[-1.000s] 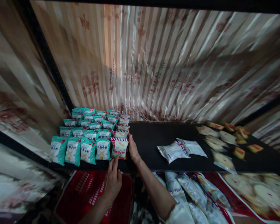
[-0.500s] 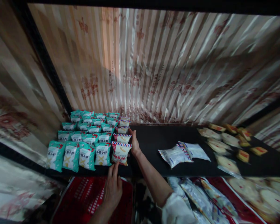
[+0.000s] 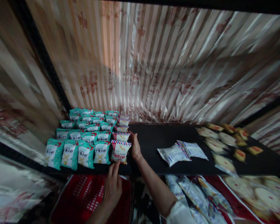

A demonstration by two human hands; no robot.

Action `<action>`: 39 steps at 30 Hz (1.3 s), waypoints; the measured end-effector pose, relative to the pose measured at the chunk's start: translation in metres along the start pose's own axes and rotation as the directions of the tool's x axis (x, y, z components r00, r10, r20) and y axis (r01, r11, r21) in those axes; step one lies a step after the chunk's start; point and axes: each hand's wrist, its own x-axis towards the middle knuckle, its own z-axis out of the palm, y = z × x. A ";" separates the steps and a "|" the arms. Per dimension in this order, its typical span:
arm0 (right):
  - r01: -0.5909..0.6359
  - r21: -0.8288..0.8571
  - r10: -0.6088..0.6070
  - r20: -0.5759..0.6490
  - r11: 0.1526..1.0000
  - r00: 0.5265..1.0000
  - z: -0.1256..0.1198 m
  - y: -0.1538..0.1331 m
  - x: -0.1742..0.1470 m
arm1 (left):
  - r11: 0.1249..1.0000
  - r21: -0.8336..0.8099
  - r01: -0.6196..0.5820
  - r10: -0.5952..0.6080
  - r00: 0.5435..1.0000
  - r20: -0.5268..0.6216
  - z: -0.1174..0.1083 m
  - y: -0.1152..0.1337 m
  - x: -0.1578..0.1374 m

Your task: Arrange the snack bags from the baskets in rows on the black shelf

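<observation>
Frontmost cream bag (image 3: pixel 120 151) stands upright, long axis vertical, print facing outward

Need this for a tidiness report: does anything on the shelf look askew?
Yes: two white packs lie flat and askew near the middle, while the teal packs and front striped pack at left stand upright in rows. At the right end, round packs and small yellow packs lie scattered. No spill or damage stands out.

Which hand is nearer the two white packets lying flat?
Right. The right hand is left of the white packets, apart; the left hand is farther left, at the lower edge of the front standing striped packet.
</observation>
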 end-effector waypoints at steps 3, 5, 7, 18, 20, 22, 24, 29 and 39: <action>-0.026 -0.018 0.027 0.080 1.000 0.996 0.005 0.003 -0.010 | 1.000 0.001 0.010 -0.010 1.000 0.005 0.000 0.000 0.000; -0.053 -0.031 0.055 0.097 0.998 0.994 0.009 0.006 -0.013 | 1.000 0.001 0.024 -0.024 1.000 -0.005 0.000 0.001 0.000; -0.043 -0.039 0.046 0.081 0.998 0.996 0.011 0.010 -0.015 | 1.000 0.003 0.028 -0.028 1.000 -0.013 0.000 0.001 0.000; 0.196 -0.293 -0.204 0.002 0.936 0.979 -0.002 0.009 -0.020 | 1.000 0.015 -0.010 0.010 1.000 -0.007 -0.004 0.000 0.000; 0.174 -0.315 -0.178 0.015 0.933 0.984 -0.001 0.009 -0.018 | 1.000 0.020 0.010 -0.010 1.000 -0.013 -0.003 0.002 0.001; 0.158 -0.315 -0.161 0.017 0.936 0.987 0.000 0.008 -0.018 | 1.000 0.021 0.014 -0.014 1.000 -0.013 -0.003 0.002 0.002; 0.160 -0.299 -0.164 0.010 0.941 0.986 0.001 0.008 -0.021 | 1.000 0.020 -0.001 0.001 1.000 -0.011 -0.003 0.001 0.001; 0.136 -0.208 -0.140 -0.003 0.968 0.990 0.001 0.010 -0.027 | 1.000 0.016 -0.021 0.021 1.000 0.003 -0.004 -0.005 0.000; -0.033 -0.080 0.027 -0.072 0.996 0.997 0.005 0.010 0.025 | 1.000 0.023 0.008 -0.008 1.000 -0.019 -0.001 -0.004 0.000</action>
